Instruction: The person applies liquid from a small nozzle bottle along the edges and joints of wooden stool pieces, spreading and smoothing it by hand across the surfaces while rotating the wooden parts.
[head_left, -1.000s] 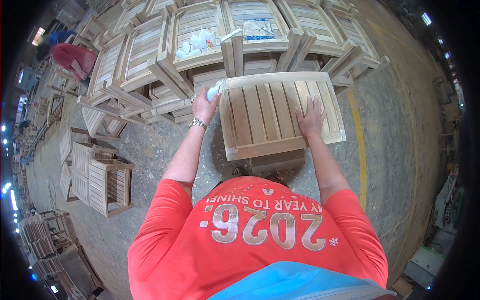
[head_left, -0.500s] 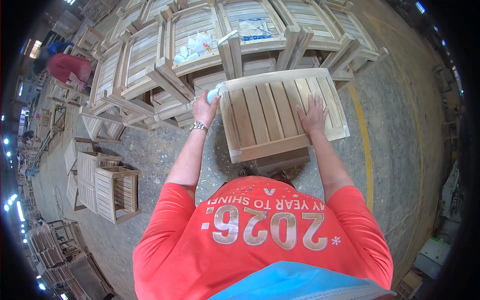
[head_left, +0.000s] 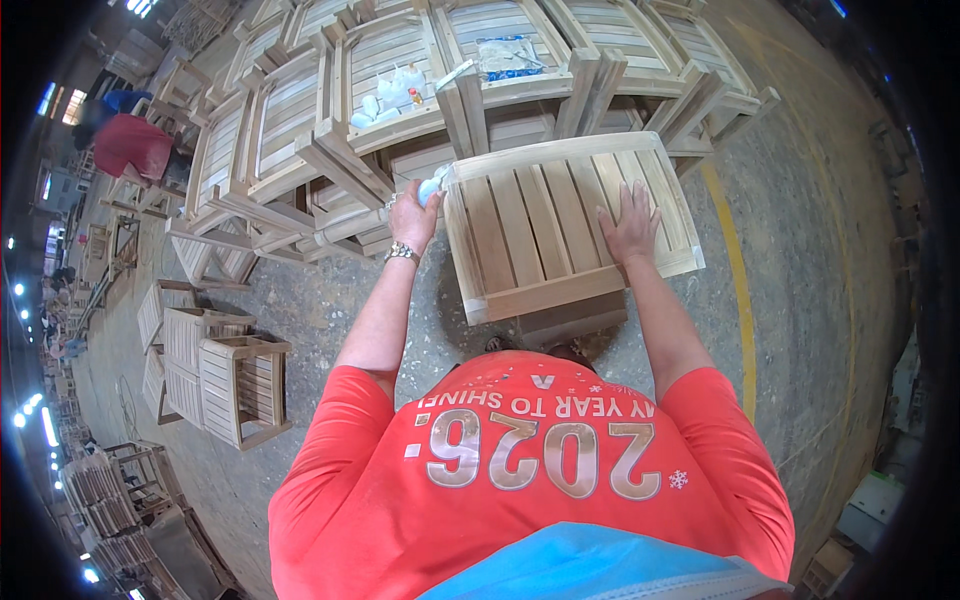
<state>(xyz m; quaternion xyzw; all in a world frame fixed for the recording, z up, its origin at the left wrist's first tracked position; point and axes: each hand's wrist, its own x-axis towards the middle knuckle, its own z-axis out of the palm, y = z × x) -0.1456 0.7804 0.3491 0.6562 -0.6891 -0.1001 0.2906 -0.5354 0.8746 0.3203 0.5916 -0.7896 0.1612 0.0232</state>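
Observation:
In front of me a slatted wooden panel (head_left: 531, 220) with a frame round its slats rests on a low brown block (head_left: 573, 319). My left hand (head_left: 410, 218), with a metal watch on its wrist, is closed round a small pale blue bottle (head_left: 431, 187). The bottle's end meets the panel's far left corner; my fingers partly hide it. Flat on the slats at the panel's right side lies my right hand (head_left: 632, 226), fingers spread, holding nothing.
Rows of wooden slatted furniture (head_left: 290, 115) stand beyond the panel, with white bottles (head_left: 378, 112) and a blue-white packet (head_left: 509, 57) on top. Small wooden stools (head_left: 245, 385) stand at left. A yellow line (head_left: 738, 290) crosses the floor at right. Another person (head_left: 133, 148) bends at far left.
The view has shifted slightly. My left hand keeps the bottle at the same corner, and my right hand stays flat on the panel. The other person has shifted a little.

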